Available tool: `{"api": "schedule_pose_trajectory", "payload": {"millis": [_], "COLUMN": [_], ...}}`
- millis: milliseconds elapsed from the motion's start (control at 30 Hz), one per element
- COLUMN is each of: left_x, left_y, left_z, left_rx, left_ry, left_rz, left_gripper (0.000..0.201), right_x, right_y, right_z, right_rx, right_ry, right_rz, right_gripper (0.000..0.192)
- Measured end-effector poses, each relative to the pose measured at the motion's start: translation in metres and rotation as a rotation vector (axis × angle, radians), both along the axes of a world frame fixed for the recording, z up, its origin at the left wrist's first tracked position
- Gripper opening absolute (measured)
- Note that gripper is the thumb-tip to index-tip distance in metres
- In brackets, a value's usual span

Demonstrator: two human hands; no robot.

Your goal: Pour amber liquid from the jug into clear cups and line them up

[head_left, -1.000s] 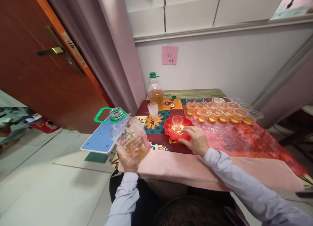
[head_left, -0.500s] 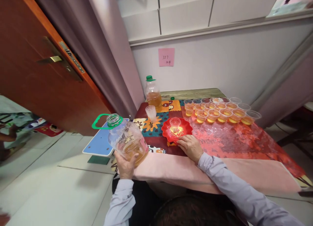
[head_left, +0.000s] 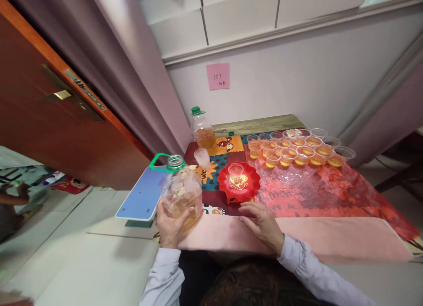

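Note:
My left hand (head_left: 172, 224) is wrapped round the lower side of a large clear plastic jug (head_left: 183, 187), uncapped, with a green handle ring at its neck and amber liquid inside. The jug stands almost upright at the table's near left edge. Just in front of the red scalloped plate (head_left: 224, 189), my right hand (head_left: 261, 224) hovers over the pink cloth, fingers apart and holding nothing. On the plate rests one clear plastic cup (head_left: 235, 170). A stack of clear cups (head_left: 202, 158) leans behind the jug.
Several cups of amber liquid (head_left: 297, 151) stand in rows at the back right. A second jug (head_left: 205, 134), green-capped, is at the back left near a small green cap (head_left: 231, 133). A blue board (head_left: 142, 193) sits beside the table, and a brown door (head_left: 49, 121) is on the left.
My right hand has let go of the red plate's near rim and drawn back towards me. The jug has tipped more upright in my left hand.

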State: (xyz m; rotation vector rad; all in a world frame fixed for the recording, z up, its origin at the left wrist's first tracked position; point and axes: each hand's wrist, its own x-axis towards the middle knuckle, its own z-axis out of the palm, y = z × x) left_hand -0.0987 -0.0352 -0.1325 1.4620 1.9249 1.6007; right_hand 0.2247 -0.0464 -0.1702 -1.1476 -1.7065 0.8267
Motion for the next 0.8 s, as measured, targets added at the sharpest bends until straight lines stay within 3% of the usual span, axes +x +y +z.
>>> {"api": "schedule_pose_trajectory", "payload": {"millis": [67, 233, 300, 400, 533, 800], "left_x": [0.008, 0.028, 0.033, 0.035, 0.035, 0.057], "left_y": [0.002, 0.005, 0.006, 0.006, 0.006, 0.007], "left_z": [0.014, 0.045, 0.052, 0.056, 0.065, 0.113], "left_rx": [-0.042, -0.126, -0.173, -0.225, -0.295, -0.653], "left_ry": [0.079, 0.357, 0.441, 0.518, 0.619, 0.802], "left_rz": [-0.039, -0.104, -0.165, -0.219, -0.217, -0.231], "left_gripper": [0.093, 0.105, 0.106, 0.108, 0.109, 0.097], "right_x": [-0.005, -0.033, -0.045, -0.058, -0.067, -0.072], "right_y": [0.003, 0.011, 0.014, 0.016, 0.013, 0.011], "right_z": [0.007, 0.025, 0.030, 0.031, 0.026, 0.029], "right_rx": [-0.108, -0.394, -0.443, -0.477, -0.656, -0.817], "right_ry": [0.090, 0.415, 0.541, 0.649, 0.791, 0.981], "right_rz": [0.051, 0.263, 0.344, 0.380, 0.378, 0.400], "right_gripper": [0.023, 0.074, 0.084, 0.083, 0.077, 0.080]}}
